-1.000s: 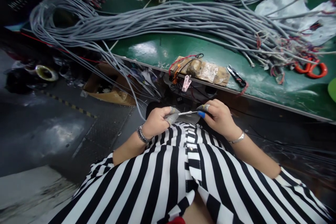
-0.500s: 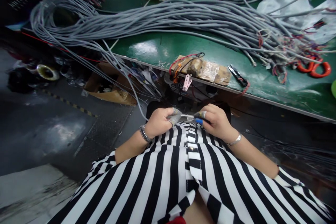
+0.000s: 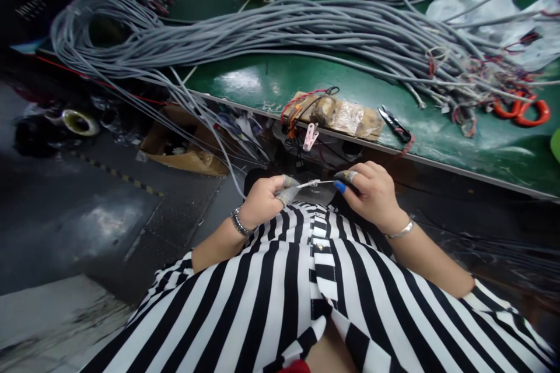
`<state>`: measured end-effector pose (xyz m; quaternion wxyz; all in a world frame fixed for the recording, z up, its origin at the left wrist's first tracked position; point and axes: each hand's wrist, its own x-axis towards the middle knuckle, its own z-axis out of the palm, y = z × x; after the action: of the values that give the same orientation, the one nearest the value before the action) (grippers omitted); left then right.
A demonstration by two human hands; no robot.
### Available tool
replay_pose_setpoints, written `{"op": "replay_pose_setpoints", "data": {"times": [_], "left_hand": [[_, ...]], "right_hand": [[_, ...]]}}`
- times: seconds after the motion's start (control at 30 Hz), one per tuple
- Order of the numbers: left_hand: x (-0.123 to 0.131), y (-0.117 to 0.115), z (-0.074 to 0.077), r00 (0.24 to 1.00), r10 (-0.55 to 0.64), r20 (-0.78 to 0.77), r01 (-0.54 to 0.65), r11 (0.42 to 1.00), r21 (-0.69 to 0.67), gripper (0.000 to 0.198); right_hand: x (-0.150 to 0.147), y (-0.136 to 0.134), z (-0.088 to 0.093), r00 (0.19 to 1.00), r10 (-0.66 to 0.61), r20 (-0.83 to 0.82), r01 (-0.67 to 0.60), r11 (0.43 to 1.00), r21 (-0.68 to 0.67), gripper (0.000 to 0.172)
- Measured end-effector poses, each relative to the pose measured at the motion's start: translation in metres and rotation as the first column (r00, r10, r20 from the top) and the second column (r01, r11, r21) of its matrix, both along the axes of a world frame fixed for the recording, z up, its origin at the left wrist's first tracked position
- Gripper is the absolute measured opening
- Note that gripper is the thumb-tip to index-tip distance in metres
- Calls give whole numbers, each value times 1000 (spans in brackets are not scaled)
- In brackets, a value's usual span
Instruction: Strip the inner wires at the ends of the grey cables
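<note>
Between thumb and finger, my left hand (image 3: pixel 265 198) pinches the end of a grey cable (image 3: pixel 234 178), which trails down from the bench to it. Grey covers wrap the fingertips of that hand. Thin pale strands (image 3: pixel 311 183) stretch from the cable end across to my right hand (image 3: pixel 371 195). That hand is closed in a pinch on the strands' far end, with a grey-covered fingertip and something blue at the thumb tip. Both hands are held in front of my striped shirt, just below the bench edge.
A long bundle of grey cables (image 3: pixel 262 29) lies across the green bench (image 3: pixel 245 78). Near its edge are a taped cardboard piece (image 3: pixel 350 116), a pink clothespin (image 3: pixel 310 137), small black-handled snips (image 3: pixel 396 125) and red-handled scissors (image 3: pixel 531 111). A cardboard box (image 3: pixel 188 160) stands below.
My right hand has moved right and slightly up, away from the left. The pale strands between the hands now show drawn out straight. My left hand has barely shifted.
</note>
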<state>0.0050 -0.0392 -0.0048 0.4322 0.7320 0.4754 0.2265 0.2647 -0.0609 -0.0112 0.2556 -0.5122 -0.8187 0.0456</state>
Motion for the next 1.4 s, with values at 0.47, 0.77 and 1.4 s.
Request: {"op": "replay_pose_setpoints", "data": {"times": [0.47,0.77,1.4], "left_hand": [[6,-4,1,994,-87,-73,92,994,55,21],[7,-2,-3,968,-51,-245,80,991,110,22],[17,-6,-12,973,-141,-181,162,981,105,21]], "right_hand": [[-16,2,-19,933,92,-349,-138,984,-111,17],[-12,-1,-23,939,212,-270,-229,973,-36,12],[-19,-6,-39,882,-211,-421,79,948,-308,17]]}}
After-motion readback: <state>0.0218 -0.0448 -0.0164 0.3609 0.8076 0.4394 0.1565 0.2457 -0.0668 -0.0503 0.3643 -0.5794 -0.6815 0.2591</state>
